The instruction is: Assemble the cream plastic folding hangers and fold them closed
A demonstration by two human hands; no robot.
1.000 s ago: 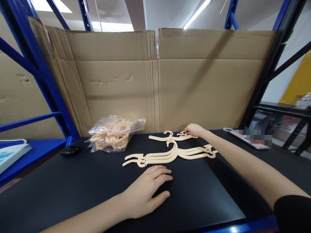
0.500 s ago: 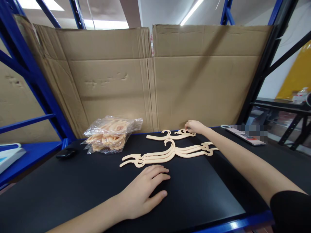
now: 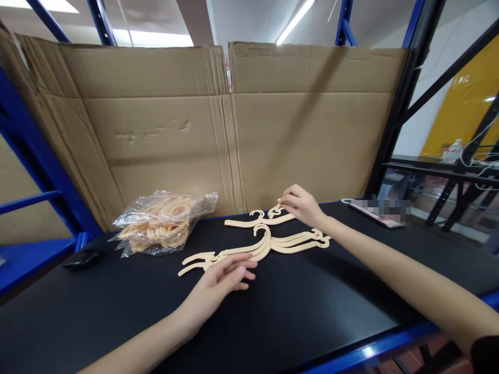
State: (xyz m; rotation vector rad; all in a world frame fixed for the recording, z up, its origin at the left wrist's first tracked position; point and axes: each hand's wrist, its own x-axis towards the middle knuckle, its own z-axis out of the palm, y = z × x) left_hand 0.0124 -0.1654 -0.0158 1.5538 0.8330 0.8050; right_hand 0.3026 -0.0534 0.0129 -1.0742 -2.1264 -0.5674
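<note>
My right hand (image 3: 303,205) pinches a small cream plastic hanger end piece (image 3: 276,210) with a curved hook. It holds the piece just above a single cream hanger (image 3: 242,223) that lies at the back of the table, its own hook pointing up and its right end partly behind my fingers. Closer to me, several folding hangers (image 3: 294,241) lie stacked with their hooks together and curled end pieces at both sides. My left hand (image 3: 224,280) hovers at the front left of this stack, fingers stretched and holding nothing, covering part of the left arms.
A clear plastic bag (image 3: 159,223) of cream hanger parts sits at the back left of the black table (image 3: 273,322). A black mouse (image 3: 82,258) lies left of it, a phone (image 3: 376,213) at the right. Cardboard panels (image 3: 312,130) stand behind.
My right hand has lifted the small end piece from the back hanger's right side and moved it left. My left hand has shifted up over the stacked hangers. The whole view has swung slightly right.
</note>
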